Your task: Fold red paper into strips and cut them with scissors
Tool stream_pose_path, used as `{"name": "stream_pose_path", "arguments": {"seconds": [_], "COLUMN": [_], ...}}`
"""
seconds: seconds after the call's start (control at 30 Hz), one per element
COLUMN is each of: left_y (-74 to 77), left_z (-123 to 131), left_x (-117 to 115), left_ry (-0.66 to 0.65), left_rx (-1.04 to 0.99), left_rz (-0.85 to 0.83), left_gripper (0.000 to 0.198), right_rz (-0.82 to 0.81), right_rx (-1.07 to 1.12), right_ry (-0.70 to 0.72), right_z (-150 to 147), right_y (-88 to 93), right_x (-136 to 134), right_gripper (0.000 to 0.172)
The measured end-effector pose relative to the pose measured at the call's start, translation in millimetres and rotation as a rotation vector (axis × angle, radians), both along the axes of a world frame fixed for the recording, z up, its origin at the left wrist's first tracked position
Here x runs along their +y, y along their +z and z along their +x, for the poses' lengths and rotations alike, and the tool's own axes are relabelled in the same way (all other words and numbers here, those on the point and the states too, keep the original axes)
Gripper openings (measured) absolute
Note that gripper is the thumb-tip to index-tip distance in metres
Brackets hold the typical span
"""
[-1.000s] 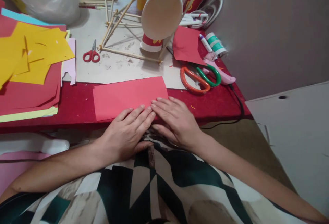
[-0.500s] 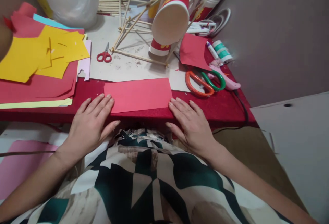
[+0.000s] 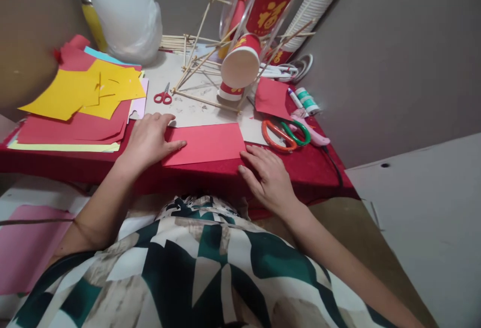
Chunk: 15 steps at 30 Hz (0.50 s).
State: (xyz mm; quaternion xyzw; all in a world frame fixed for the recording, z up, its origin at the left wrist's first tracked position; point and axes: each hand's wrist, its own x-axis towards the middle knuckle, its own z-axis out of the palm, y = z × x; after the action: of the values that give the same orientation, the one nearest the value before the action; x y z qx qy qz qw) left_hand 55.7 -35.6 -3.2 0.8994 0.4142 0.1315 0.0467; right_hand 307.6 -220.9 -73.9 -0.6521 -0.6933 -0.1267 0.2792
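A folded pink-red paper rectangle (image 3: pixel 206 143) lies near the front edge of the red-covered table (image 3: pixel 323 167). My left hand (image 3: pixel 148 140) rests flat on the paper's left end, fingers spread and thumb lying across it. At the paper's right end my right hand (image 3: pixel 265 172) lies open on the table edge, its fingertips touching the paper's lower right corner. Neither hand grips anything.
A stack of red and yellow paper sheets (image 3: pixel 78 102) lies at the left. Small red scissors (image 3: pixel 163 97), a wooden stick frame (image 3: pixel 203 67) with red paper cups (image 3: pixel 240 64), orange and green scissors (image 3: pixel 287 132), a glue stick (image 3: pixel 307 100) and a plastic bag (image 3: pixel 120 17) stand behind.
Both hands slid apart from the paper's middle to its ends. The left hand then moved up onto the paper's left end. The view tilted up.
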Motion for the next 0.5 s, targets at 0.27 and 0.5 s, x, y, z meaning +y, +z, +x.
{"name": "stream_pose_path", "arguments": {"seconds": [0.27, 0.5], "left_y": [6.0, 6.4], "left_z": [-1, -5], "left_x": [5, -11], "left_ry": [0.005, 0.058], "left_rx": [-0.135, -0.708], "left_rz": [-0.280, -0.562], "left_gripper": [0.035, 0.027], "right_rz": [0.035, 0.363], "right_rx": [0.144, 0.690], "right_ry": [0.030, -0.118], "right_z": [0, -7], "right_y": [6.7, 20.9], "right_x": [5, 1], "right_gripper": [0.039, 0.023]}}
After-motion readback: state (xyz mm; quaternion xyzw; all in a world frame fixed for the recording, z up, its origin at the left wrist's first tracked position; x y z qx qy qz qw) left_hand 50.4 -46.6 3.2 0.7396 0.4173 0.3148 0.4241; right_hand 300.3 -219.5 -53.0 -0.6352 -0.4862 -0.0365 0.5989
